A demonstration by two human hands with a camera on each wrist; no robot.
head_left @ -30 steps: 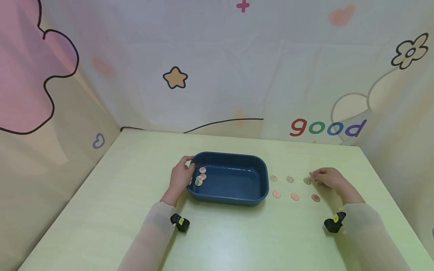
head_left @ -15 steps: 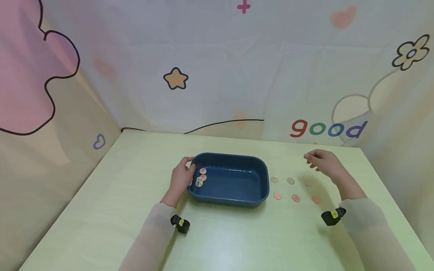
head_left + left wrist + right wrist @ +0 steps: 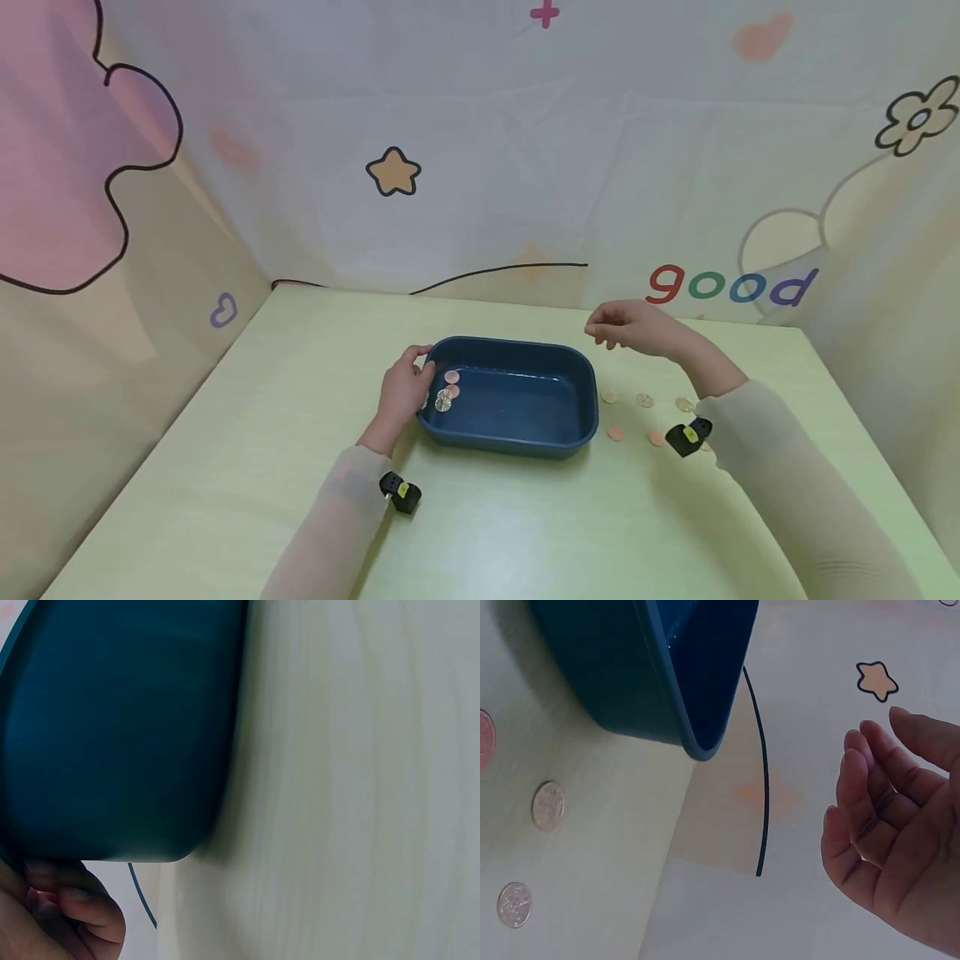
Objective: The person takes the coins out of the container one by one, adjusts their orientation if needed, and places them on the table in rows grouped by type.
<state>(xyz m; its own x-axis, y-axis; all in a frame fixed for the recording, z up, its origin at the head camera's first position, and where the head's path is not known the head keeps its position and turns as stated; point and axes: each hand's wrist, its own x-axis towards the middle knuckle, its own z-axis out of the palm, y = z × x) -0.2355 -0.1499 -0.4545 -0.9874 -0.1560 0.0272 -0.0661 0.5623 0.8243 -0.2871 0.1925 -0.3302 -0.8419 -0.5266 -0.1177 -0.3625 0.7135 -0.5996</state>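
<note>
My left hand [image 3: 406, 387] grips the left end of a dark blue plastic tray [image 3: 507, 447], thumb over the rim. Its curled fingers show against the tray's end wall in the left wrist view. At the left inside the tray lie several coins [image 3: 452, 377], copper and silver coloured. My right hand [image 3: 628, 326] hangs in the air behind the tray's far right corner. Its fingers are loosely bent, thumb apart, with nothing between them in the right wrist view. Right of the tray, silver coins [image 3: 645, 400] form a back row and copper coins [image 3: 616, 433] a front row.
The pale wooden table [image 3: 480, 525] carries everything. A printed cloth [image 3: 480, 183] hangs behind it and at both sides. My right sleeve [image 3: 787, 467] passes over the right end of the coin rows and partly hides a copper coin.
My right hand has left the rightmost silver coin, risen and moved left toward the tray's far right corner. That coin stays on the table. My left hand and the tray have stayed put.
</note>
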